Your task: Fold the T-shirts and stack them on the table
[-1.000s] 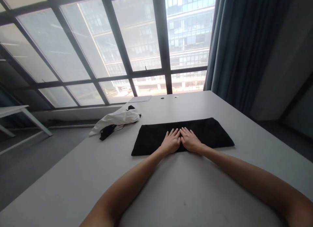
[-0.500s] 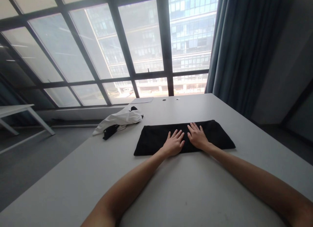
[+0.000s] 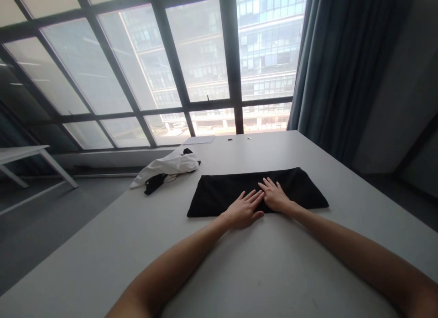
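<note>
A black folded cloth [image 3: 219,195], perhaps a garment, lies flat in a long four-sided shape on the white table [image 3: 273,258]. Across its near edge, left of the middle, rests my left hand [image 3: 243,211], fingers stretched out and thumb toward the table. My right hand [image 3: 274,195] lies on the cloth just beside it, palm down with fingers extended. The fingertips of the left hand come close to or touch the right hand. Neither hand grips anything. The cloth under both palms is hidden.
At the table's left edge lies a crumpled white and black cloth [image 3: 167,167]. A flat pale sheet [image 3: 200,139] and a dark round spot [image 3: 230,139] are at the far end. Another white table [image 3: 23,151] stands at left, a blue curtain [image 3: 328,80] at right.
My left hand has slid slightly toward me and right, closing the gap between the hands. My right hand has drawn back a little toward the near edge. The cloth stays in place.
</note>
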A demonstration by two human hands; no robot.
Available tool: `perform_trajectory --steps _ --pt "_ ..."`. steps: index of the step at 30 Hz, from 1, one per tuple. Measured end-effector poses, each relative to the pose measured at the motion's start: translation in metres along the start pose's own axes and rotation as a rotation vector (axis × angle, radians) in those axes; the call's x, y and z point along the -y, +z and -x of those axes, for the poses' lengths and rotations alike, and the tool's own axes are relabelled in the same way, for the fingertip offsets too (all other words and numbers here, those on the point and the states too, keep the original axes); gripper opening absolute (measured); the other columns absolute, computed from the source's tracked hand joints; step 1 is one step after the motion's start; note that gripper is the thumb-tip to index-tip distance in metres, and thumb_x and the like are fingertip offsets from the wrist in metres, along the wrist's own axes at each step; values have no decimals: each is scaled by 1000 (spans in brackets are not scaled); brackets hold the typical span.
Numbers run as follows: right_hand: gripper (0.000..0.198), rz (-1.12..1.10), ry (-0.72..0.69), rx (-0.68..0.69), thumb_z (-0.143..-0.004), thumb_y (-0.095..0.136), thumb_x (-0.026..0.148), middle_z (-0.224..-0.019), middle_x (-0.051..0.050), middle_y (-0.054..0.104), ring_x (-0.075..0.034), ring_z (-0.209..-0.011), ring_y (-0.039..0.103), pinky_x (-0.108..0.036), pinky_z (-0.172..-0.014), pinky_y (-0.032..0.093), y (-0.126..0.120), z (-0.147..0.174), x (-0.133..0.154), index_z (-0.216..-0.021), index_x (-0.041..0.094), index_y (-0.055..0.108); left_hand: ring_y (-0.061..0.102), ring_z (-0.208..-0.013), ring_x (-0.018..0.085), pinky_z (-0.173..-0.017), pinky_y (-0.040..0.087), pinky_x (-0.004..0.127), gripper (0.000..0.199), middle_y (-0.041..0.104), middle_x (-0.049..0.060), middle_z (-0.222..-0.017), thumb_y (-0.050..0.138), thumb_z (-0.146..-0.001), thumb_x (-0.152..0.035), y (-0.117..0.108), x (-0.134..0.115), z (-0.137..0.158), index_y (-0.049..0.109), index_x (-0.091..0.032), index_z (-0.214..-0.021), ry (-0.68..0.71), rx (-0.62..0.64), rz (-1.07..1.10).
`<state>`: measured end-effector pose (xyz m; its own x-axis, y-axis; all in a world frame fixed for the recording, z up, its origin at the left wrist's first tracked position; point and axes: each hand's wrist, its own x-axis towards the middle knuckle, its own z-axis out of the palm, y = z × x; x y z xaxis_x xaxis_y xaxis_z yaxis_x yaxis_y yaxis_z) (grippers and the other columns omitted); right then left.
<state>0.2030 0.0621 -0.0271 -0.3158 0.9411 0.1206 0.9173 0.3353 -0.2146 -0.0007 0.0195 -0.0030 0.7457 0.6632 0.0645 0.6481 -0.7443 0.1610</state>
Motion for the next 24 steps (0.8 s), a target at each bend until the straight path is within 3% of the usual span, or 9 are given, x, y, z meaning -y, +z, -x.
perform_trajectory --steps 3,7,9,12,15,19,24 --pt "58 -12 9 28 -102 30 25 -168 -14 29 -31 -157 18 -60 -123 19 3 -2 -3 -158 16 41 14 -159 27 -127 12 54 72 18 6 -171 35 -105 -62 4 -3 0 14 -29 -166 2 30 5" --pt "56 14 11 4 -104 28 27 -167 -14 30 -31 -157 20 -59 -123 20 5 -2 -3 -158 17 42 24 -156 26 -124 24 54 57 31 3 -168 27 -108 -57 -11 13 -7 34 -35 -160 -13 34 80" --pt "56 17 15 0 -104 30 27 -167 -14 30 -31 -157 20 -60 -123 20 6 -1 -2 -158 17 42 30 -154 26 -123 28 52 54 38 3 -165 23 -109 -54 -24 36 -6 42 -34 -156 -115 -21 72" --pt "56 6 20 1 -103 33 27 -167 -13 31 -31 -157 19 -60 -123 19 5 -1 -2 -157 18 42 27 -155 29 -124 20 57 57 37 8 -165 26 -108 -52 -35 83 8 43 -26 -156 -413 -153 -86" --pt "57 -1 15 2 -103 33 27 -167 -13 30 -31 -157 20 -60 -123 18 4 0 -2 -157 17 42 20 -157 32 -124 17 60 61 29 12 -168 27 -107 -53 -32 124 25 36 -23 -160 -697 -109 -152" --pt "57 -5 23 12 -103 33 28 -168 -13 29 -30 -157 19 -60 -124 18 5 1 0 -158 18 42 19 -157 30 -124 16 58 64 26 11 -170 23 -106 -55 -21 149 33 33 -22 -161 -755 -81 -121" --pt "53 -101 60 14 -104 35 29 -166 -12 35 -28 -156 24 -56 -124 20 -2 -7 -3 -154 18 47 18 -158 29 -124 15 61 65 24 14 -170 23 -106 -57 -20 153 32 34 -21 -160 -784 -90 -131"
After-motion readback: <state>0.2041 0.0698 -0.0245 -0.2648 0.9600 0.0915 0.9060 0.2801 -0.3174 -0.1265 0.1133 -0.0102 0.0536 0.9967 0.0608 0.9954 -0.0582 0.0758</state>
